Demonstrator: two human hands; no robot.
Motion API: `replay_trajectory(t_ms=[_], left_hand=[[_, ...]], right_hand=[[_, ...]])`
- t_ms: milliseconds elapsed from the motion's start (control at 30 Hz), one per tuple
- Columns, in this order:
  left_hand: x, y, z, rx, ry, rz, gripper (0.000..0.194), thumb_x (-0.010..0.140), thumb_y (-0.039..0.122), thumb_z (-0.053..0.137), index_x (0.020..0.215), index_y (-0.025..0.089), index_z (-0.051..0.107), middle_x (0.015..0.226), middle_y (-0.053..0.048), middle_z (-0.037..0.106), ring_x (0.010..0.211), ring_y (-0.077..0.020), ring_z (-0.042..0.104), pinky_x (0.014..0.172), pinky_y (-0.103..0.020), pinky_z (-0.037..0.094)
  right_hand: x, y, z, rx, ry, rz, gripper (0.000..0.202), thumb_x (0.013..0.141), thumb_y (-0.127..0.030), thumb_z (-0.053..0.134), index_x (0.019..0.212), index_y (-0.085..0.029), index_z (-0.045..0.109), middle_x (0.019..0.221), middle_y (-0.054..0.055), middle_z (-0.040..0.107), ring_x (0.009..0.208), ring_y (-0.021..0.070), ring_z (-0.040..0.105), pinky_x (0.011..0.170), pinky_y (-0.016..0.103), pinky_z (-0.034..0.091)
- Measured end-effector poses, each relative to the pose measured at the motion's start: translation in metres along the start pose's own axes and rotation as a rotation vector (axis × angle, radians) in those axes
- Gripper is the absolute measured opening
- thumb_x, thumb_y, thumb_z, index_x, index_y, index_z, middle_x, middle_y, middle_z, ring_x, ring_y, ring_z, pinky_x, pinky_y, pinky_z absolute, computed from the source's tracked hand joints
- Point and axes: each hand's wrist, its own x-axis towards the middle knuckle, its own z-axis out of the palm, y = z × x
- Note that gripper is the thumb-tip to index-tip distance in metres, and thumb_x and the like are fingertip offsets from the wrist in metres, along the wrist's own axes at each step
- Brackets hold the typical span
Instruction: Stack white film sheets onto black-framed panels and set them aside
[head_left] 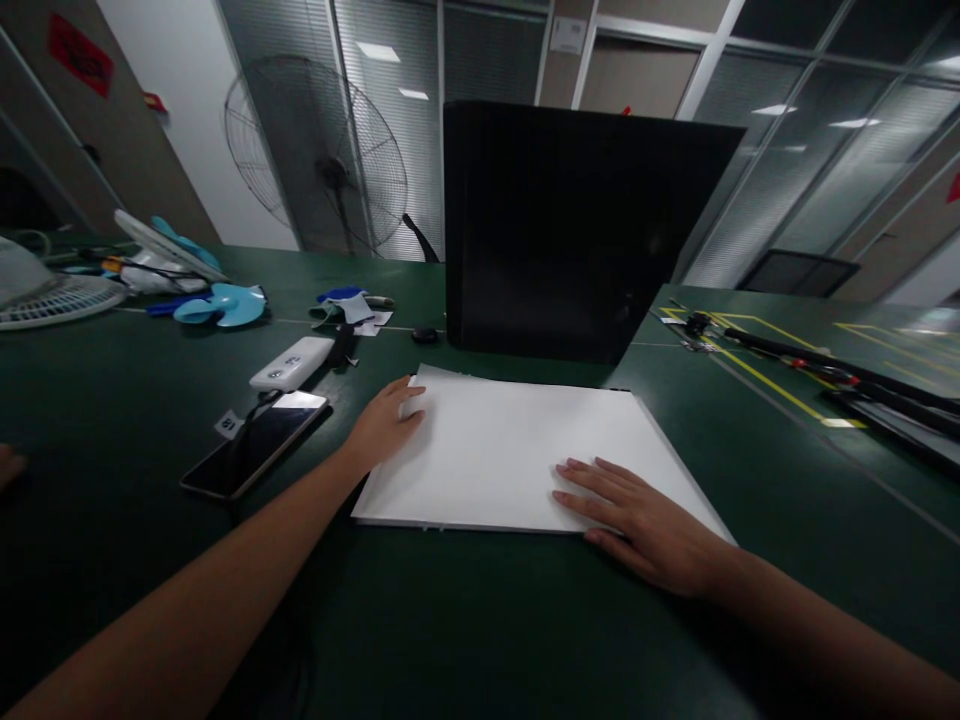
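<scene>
Two hands (385, 425) (649, 520) on paper (487, 450), tabletop (465, 620) around edges

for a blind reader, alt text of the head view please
White paper lies on a green table, the left hand at the paper's left edge, the right hand on its near right part. A black panel stands behind it; a phone lies to the left.

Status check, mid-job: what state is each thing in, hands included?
White rectangular paper pad: flat on the green table, far-left corner apparently lifted.
Left hand: at the pad's left edge, grip unclear.
Right hand: open, palm down, fingers on the pad.
Black rectangular smartphone: face up, screen mostly dark.
White plastic power bank: lying flat.
Light-blue plastic fan blade: lying loose.
Round wire-cage fan: upright, spinning or not unclear.
</scene>
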Motion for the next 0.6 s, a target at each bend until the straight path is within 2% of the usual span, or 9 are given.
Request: replay_trajectory(t_ms=[133, 267, 467, 600], left_hand=[[0.000, 0.000, 0.000, 0.005, 0.003, 0.018, 0.049, 0.091, 0.031, 0.055, 0.137, 0.016, 0.068, 0.156, -0.012, 0.056, 0.146, -0.0287, 0.052, 0.125, -0.045, 0.038], [0.001, -0.001, 0.000, 0.008, 0.008, 0.020, 0.048, 0.090, 0.026, 0.053, 0.134, 0.020, 0.071, 0.153, -0.008, 0.061, 0.142, -0.0274, 0.056, 0.124, -0.045, 0.041], [-0.001, 0.000, -0.002, 0.011, 0.011, 0.006, 0.052, 0.086, 0.019, 0.050, 0.134, 0.021, 0.071, 0.153, -0.006, 0.060, 0.140, -0.0263, 0.059, 0.123, -0.043, 0.043], [-0.003, 0.003, -0.004, -0.016, 0.025, -0.010, 0.049, 0.088, 0.023, 0.050, 0.132, 0.022, 0.072, 0.149, -0.005, 0.065, 0.135, -0.0252, 0.063, 0.120, -0.041, 0.045]], right_hand=[[0.004, 0.002, -0.001, 0.024, -0.002, 0.006, 0.059, 0.108, -0.033, 0.050, 0.164, -0.039, 0.034, 0.168, 0.002, 0.035, 0.155, 0.0239, 0.034, 0.127, 0.057, 0.028], [0.009, 0.001, -0.002, 0.053, -0.003, -0.018, 0.059, 0.108, -0.033, 0.051, 0.164, -0.039, 0.034, 0.167, 0.002, 0.036, 0.155, 0.0232, 0.034, 0.129, 0.055, 0.027], [0.012, -0.005, -0.003, 0.041, -0.057, -0.020, 0.061, 0.108, -0.035, 0.049, 0.166, -0.038, 0.029, 0.169, 0.002, 0.031, 0.156, 0.0241, 0.030, 0.129, 0.057, 0.025], [0.012, -0.006, -0.003, 0.067, -0.054, -0.034, 0.066, 0.106, -0.038, 0.053, 0.167, -0.037, 0.028, 0.170, 0.003, 0.029, 0.157, 0.0257, 0.028, 0.129, 0.058, 0.023]])
